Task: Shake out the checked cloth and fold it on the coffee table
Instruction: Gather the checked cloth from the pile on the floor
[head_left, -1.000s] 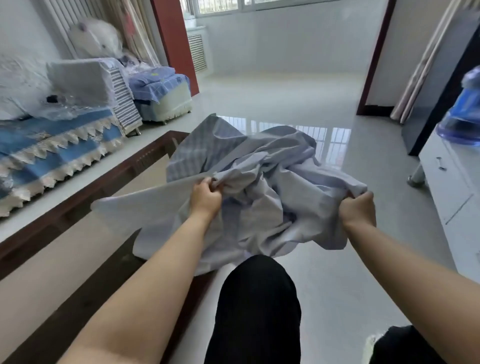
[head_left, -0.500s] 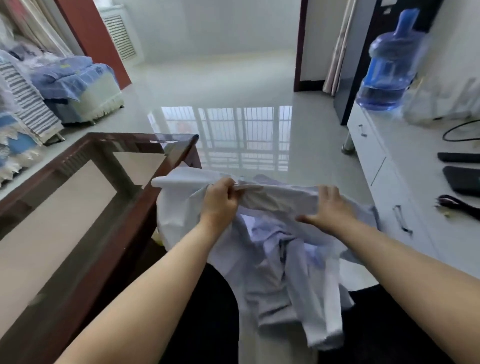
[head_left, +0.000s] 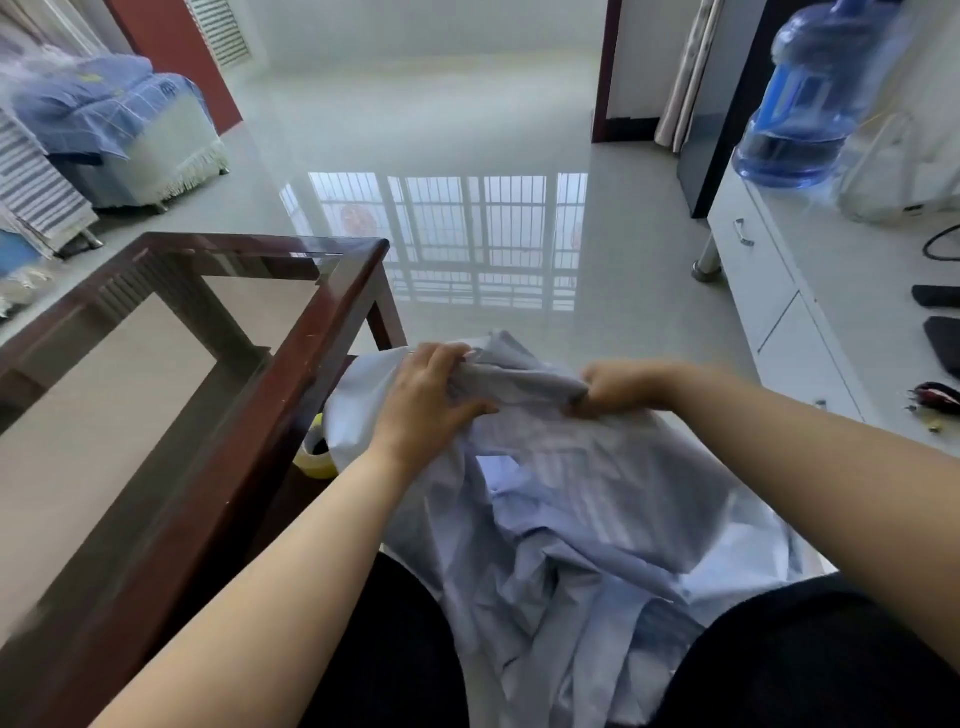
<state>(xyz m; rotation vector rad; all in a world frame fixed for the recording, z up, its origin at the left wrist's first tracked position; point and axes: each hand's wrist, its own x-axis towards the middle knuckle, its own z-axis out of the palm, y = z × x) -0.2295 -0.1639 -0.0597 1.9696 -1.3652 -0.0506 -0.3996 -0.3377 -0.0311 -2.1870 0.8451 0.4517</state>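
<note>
The pale blue checked cloth (head_left: 582, 509) hangs crumpled between my knees and drapes down toward the floor. My left hand (head_left: 426, 400) grips its upper edge near the corner of the coffee table (head_left: 291, 374). My right hand (head_left: 618, 387) is clenched on the same edge a short way to the right, with a taut band of fabric stretched between the two hands. The coffee table has a dark red wooden frame and a glass top and stands to my left; the cloth's left side hangs against its near edge.
A roll of yellow tape (head_left: 314, 457) sits by the table's edge, partly hidden by the cloth. A white cabinet (head_left: 779, 312) on the right carries a blue water bottle (head_left: 810, 98) and dark gadgets (head_left: 943, 338). Covered sofas (head_left: 119, 135) stand at the left, and glossy floor (head_left: 467, 156) lies ahead.
The cloth has come down from over the table into my lap. My right hand has closed on its top edge, and both hands now sit closer together.
</note>
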